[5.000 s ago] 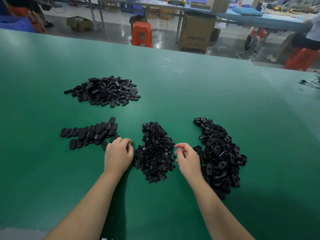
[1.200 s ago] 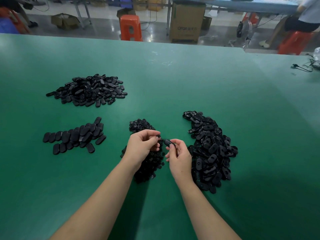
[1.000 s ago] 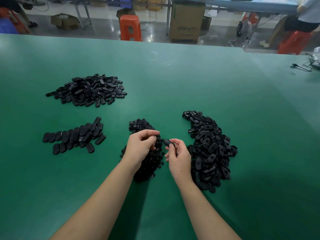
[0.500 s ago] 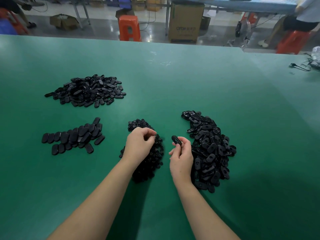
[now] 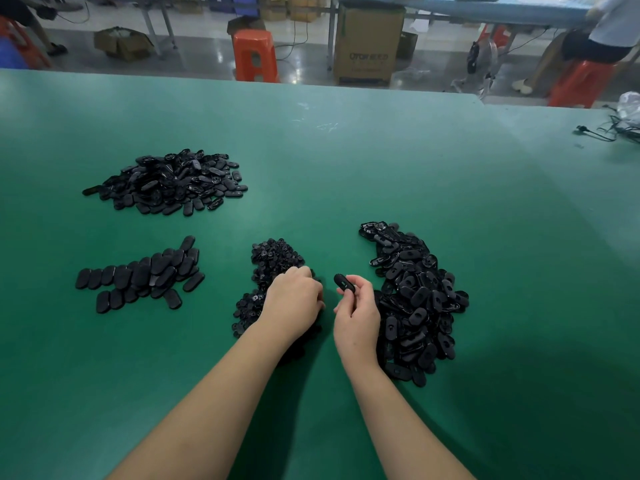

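Observation:
My right hand (image 5: 356, 315) pinches one black oval shell (image 5: 344, 283) between thumb and fingers, held upright just above the green table (image 5: 346, 174). My left hand (image 5: 294, 303) lies knuckles-up on the middle pile of small black round parts (image 5: 273, 259), its fingers curled down into the pile; whether it holds a part is hidden. To the right lies a big heap of black oval shells (image 5: 415, 299). On the left, flat oval pieces (image 5: 138, 275) lie in overlapping rows.
A further heap of black oval parts (image 5: 169, 181) lies at the back left. Black cables (image 5: 609, 131) lie at the table's far right edge. Beyond the table stand orange stools (image 5: 254, 55), a cardboard box (image 5: 369, 43) and a seated person (image 5: 602, 32).
My hands, close together a second ago, have parted. The right hand lifted the oval shell clear, and the left hand dropped back onto the middle pile.

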Action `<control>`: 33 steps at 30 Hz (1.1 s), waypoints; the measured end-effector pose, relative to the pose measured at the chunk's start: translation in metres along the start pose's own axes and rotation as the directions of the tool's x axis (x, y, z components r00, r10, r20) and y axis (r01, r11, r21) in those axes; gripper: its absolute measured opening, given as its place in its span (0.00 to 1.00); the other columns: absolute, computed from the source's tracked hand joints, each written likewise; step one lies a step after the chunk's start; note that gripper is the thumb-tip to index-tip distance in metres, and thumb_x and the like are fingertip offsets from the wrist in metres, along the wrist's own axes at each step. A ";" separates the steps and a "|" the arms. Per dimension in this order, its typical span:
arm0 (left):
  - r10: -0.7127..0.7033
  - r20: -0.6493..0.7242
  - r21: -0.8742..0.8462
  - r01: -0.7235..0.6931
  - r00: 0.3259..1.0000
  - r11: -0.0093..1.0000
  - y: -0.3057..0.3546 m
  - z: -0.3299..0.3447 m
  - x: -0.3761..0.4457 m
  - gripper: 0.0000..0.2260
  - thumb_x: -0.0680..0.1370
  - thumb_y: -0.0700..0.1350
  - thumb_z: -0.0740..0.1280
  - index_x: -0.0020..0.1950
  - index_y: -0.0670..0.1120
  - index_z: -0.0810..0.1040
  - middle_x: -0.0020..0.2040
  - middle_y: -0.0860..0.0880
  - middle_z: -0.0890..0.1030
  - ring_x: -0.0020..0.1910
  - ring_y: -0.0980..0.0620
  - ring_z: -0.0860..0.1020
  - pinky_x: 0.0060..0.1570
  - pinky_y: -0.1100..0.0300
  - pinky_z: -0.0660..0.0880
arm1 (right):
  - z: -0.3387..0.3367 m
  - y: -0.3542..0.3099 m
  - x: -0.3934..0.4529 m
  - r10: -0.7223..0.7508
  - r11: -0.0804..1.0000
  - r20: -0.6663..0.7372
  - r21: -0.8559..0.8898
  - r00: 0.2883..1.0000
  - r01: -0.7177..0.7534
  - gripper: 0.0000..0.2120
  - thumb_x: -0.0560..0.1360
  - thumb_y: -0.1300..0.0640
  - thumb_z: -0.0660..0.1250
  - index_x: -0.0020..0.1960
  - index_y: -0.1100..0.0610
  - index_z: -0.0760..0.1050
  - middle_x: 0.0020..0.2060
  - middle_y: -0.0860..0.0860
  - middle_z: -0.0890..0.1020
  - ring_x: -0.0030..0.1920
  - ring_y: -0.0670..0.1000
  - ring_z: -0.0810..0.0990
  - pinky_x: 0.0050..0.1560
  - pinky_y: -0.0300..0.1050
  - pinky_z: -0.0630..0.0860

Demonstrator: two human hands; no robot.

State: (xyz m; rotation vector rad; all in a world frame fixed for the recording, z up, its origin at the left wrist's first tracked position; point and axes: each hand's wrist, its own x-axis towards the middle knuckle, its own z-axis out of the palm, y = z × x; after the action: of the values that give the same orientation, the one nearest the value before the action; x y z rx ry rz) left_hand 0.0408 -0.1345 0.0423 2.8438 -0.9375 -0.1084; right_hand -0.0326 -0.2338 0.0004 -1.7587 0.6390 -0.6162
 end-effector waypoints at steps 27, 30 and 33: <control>-0.330 0.176 -0.984 0.173 0.927 -0.038 -0.007 -0.007 -0.016 0.06 0.77 0.31 0.71 0.51 0.38 0.81 0.40 0.42 0.84 0.29 0.53 0.77 0.31 0.60 0.77 | 0.001 0.006 0.002 0.023 0.998 0.056 -0.067 0.998 -0.019 0.13 0.84 0.62 0.58 0.63 0.54 0.77 0.47 0.46 0.83 0.38 0.44 0.80 0.43 0.37 0.76; -0.341 0.209 -0.978 0.205 0.917 -0.047 -0.003 -0.009 -0.015 0.05 0.77 0.31 0.71 0.51 0.37 0.82 0.42 0.41 0.85 0.29 0.53 0.77 0.31 0.60 0.79 | 0.001 0.007 0.001 0.022 0.998 0.048 -0.053 0.999 -0.019 0.13 0.84 0.62 0.58 0.63 0.53 0.76 0.45 0.43 0.83 0.36 0.43 0.80 0.40 0.30 0.73; -0.369 0.190 -0.975 0.220 0.910 0.039 0.000 -0.009 -0.013 0.03 0.77 0.33 0.71 0.47 0.39 0.84 0.37 0.44 0.84 0.29 0.52 0.76 0.31 0.61 0.77 | 0.002 0.007 0.001 0.029 0.999 0.052 -0.042 0.998 -0.027 0.13 0.84 0.62 0.58 0.63 0.51 0.75 0.45 0.42 0.83 0.35 0.43 0.79 0.39 0.32 0.73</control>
State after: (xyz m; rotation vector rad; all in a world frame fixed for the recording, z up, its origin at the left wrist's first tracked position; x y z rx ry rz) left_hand 0.0317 -0.1257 0.0514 1.5615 -0.0056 -0.4346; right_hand -0.0316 -0.2349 -0.0063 -1.7955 0.6434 -0.5392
